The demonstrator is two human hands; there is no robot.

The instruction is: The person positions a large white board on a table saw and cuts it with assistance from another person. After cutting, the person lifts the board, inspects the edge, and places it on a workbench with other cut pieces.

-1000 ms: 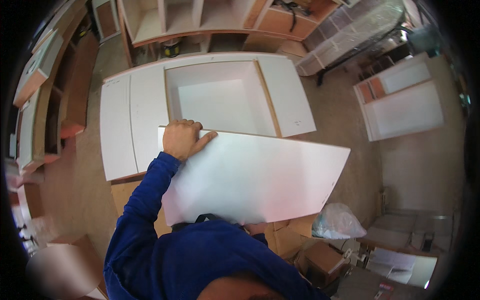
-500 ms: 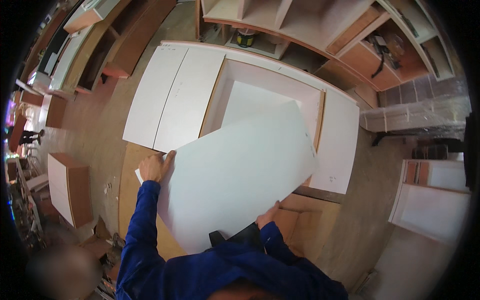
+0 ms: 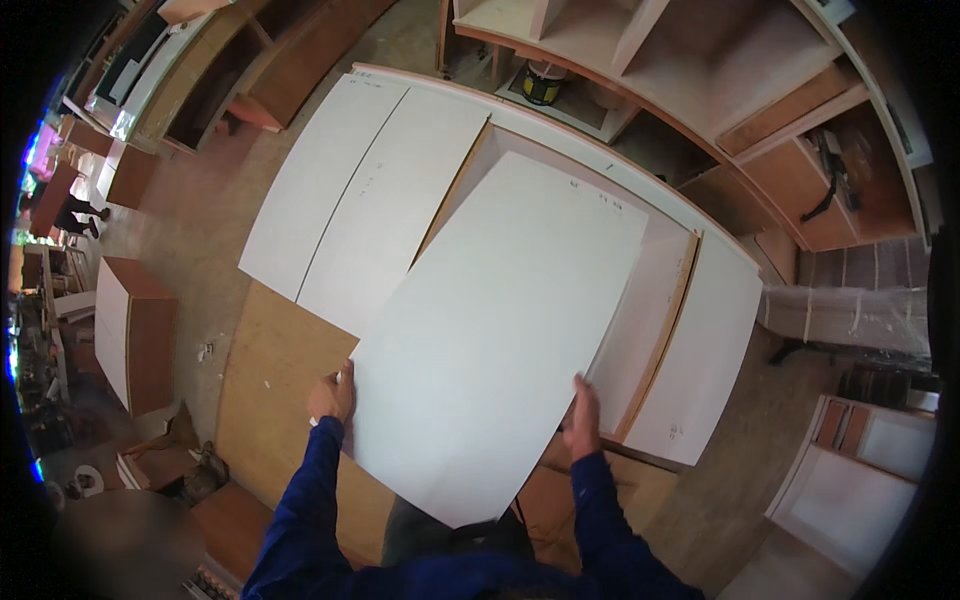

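Note:
A large white panel (image 3: 490,330) slants across the open bay of a white cabinet lying on its back. My left hand (image 3: 332,393) grips the panel's left edge, thumb on top and fingers tucked below. On the opposite edge, my right hand (image 3: 582,418) is closed round the panel. Its far end lies over the bay (image 3: 650,300), between wooden edge strips; small pencil marks show near that end. Two white doors (image 3: 350,200) cover the cabinet's left part, and another white door (image 3: 705,355) its right.
Brown board (image 3: 270,370) lies under the cabinet's near left. An open shelving carcass (image 3: 690,70) with a dark can (image 3: 542,85) stands beyond. At left is a small cabinet (image 3: 140,335); at right, wrapped goods (image 3: 850,310) and a white unit (image 3: 850,450). A person's legs (image 3: 80,215) show far left.
The panel has turned so its long side points toward the far right, and its far end has moved over the bay. My right hand has come up along its right edge; my left hand is lower.

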